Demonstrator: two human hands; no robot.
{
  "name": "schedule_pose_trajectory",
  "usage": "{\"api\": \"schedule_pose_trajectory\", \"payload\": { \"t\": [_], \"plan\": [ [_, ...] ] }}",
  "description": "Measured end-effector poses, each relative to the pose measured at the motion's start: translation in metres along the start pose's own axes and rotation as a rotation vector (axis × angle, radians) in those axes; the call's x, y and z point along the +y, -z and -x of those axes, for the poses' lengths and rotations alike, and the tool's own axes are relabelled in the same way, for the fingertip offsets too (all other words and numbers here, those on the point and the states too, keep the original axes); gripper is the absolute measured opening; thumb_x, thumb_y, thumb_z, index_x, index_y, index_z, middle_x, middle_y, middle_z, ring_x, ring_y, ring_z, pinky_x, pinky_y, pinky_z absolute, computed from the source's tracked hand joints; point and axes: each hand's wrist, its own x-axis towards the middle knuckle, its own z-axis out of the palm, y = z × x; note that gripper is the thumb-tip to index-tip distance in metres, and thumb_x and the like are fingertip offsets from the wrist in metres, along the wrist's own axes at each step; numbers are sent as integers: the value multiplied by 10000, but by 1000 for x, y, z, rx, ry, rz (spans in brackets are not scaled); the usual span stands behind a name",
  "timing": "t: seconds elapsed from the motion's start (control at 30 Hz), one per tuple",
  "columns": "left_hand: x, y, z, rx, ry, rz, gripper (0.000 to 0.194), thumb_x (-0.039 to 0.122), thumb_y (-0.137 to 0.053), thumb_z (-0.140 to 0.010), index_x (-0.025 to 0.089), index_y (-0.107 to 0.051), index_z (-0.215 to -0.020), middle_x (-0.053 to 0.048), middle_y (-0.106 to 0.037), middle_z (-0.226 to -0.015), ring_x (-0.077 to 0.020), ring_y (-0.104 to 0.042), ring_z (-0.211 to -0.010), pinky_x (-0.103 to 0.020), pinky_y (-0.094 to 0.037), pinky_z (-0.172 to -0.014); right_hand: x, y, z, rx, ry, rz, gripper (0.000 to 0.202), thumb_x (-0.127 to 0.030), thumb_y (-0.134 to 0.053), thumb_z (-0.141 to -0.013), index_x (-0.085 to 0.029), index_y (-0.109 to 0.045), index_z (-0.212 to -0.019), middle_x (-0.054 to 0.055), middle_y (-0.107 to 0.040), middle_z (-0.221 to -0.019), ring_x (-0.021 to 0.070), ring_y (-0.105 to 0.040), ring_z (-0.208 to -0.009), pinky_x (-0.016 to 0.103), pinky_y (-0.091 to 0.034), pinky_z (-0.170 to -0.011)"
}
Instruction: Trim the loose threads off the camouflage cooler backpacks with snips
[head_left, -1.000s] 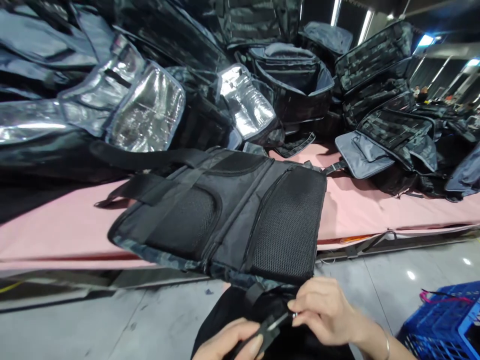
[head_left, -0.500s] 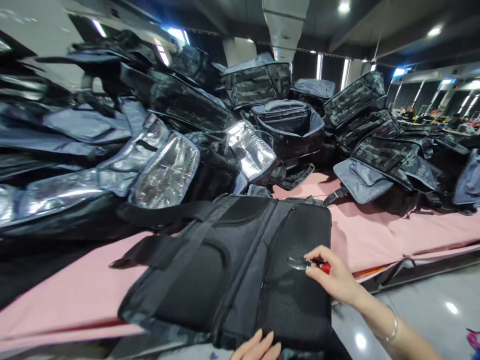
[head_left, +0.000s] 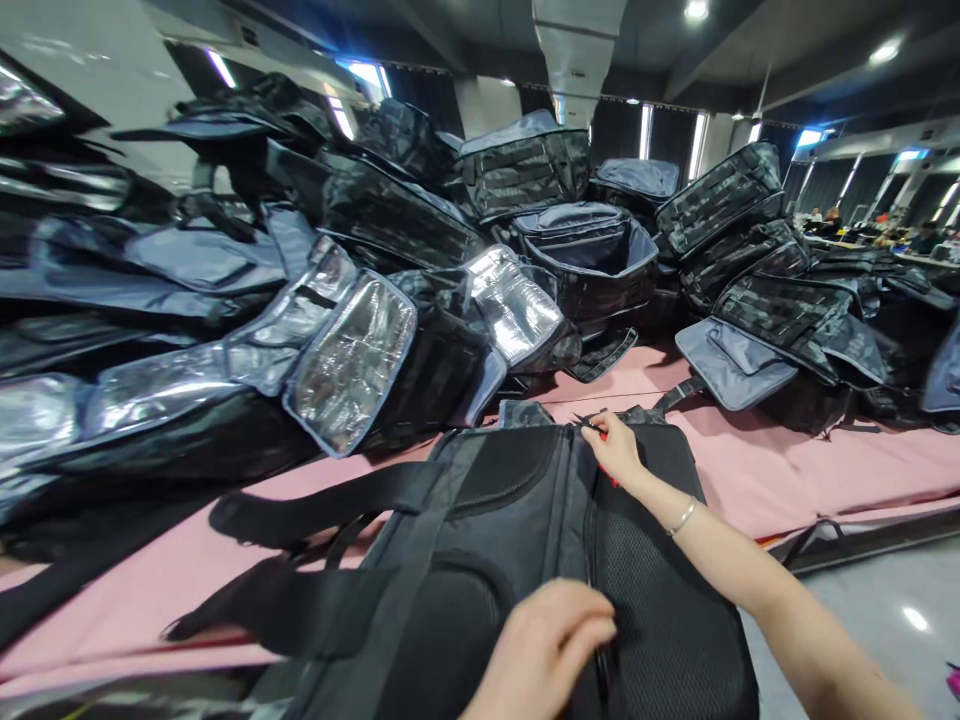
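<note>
A black backpack [head_left: 660, 580] lies back side up in front of me, with its padded mesh panels and a zipper running lengthwise showing. Near its far edge my right hand [head_left: 616, 450] is closed around small thread snips [head_left: 584, 422] with dark blades and a bit of red handle. The blade tips are at the top seam, and whether they touch it I cannot tell. My left hand [head_left: 551, 635] is over the zipper in the nearer half, slightly blurred. Its thumb and fingers are pinched together, and what lies between them is hidden. Black straps [head_left: 300, 600] spread to the left.
A pink-covered table [head_left: 795, 470] bears the backpack. Behind it rises a heap of dark camouflage bags, some open, with silver foil linings [head_left: 356, 360] or grey linings [head_left: 735, 365]. Shiny floor [head_left: 862, 620] shows at right. Other people are at tables far back.
My right hand with the snips has moved from the mesh panel to the backpack's far edge. The left hand has come up from the near edge onto the zipper. The backpack sits closer.
</note>
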Motion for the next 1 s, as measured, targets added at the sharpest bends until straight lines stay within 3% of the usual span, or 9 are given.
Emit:
{"api": "schedule_pose_trajectory", "payload": {
  "t": [0.1,0.17,0.27,0.37,0.5,0.7,1.0],
  "plan": [
    [-19,40,-56,150,122,-270,177,319,-547,-801,232,-687,-865,-42,-705,-913,-185,-633,-813,-271,-466,-776,12,-8,11,16,-5,10,138,-245,-551,-820,-179,-575,-938,53,-653,-942,174,-603,-887,291,-441,-818],
    [-31,57,-91,227,184,-450,226,276,-503,-817,201,-660,-961,-47,-692,-979,-166,-629,-839,-248,-455,-794,13,-7,15,20,-1,15,133,-235,-558,-816,-186,-576,-939,50,-651,-950,171,-601,-883,283,-438,-814],
    [-43,66,-131,284,237,-562,302,244,-484,-810,150,-618,-1064,-91,-668,-1027,-195,-611,-898,-282,-436,-825,10,-4,16,12,1,19,118,-246,-586,-801,-196,-585,-907,42,-662,-915,174,-611,-858,274,-443,-786],
    [-49,65,-153,294,275,-626,267,279,-506,-798,178,-646,-1002,-83,-666,-978,-223,-592,-928,-303,-427,-800,9,-1,17,-31,13,65,132,-306,-606,-795,-220,-596,-895,23,-676,-873,179,-627,-834,263,-447,-752],
    [-59,60,-167,322,361,-679,207,290,-482,-813,216,-673,-840,-73,-663,-958,-231,-593,-930,-304,-421,-753,10,-1,20,-80,33,162,150,-359,-556,-834,-245,-604,-919,3,-689,-873,167,-644,-823,241,-445,-728],
    [-76,57,-173,390,494,-663,195,297,-477,-814,220,-656,-828,-56,-678,-871,-215,-620,-808,-282,-414,-630,10,-2,22,-125,115,206,156,-343,-552,-840,-234,-594,-943,1,-692,-877,158,-647,-828,228,-443,-714],
    [-79,50,-166,481,362,-656,174,280,-459,-813,218,-620,-784,-52,-638,-889,-200,-593,-847,-274,-407,-676,0,-7,20,-197,172,342,169,-340,-503,-868,-223,-572,-968,38,-671,-874,175,-635,-806,246,-441,-666]
  ]
}}
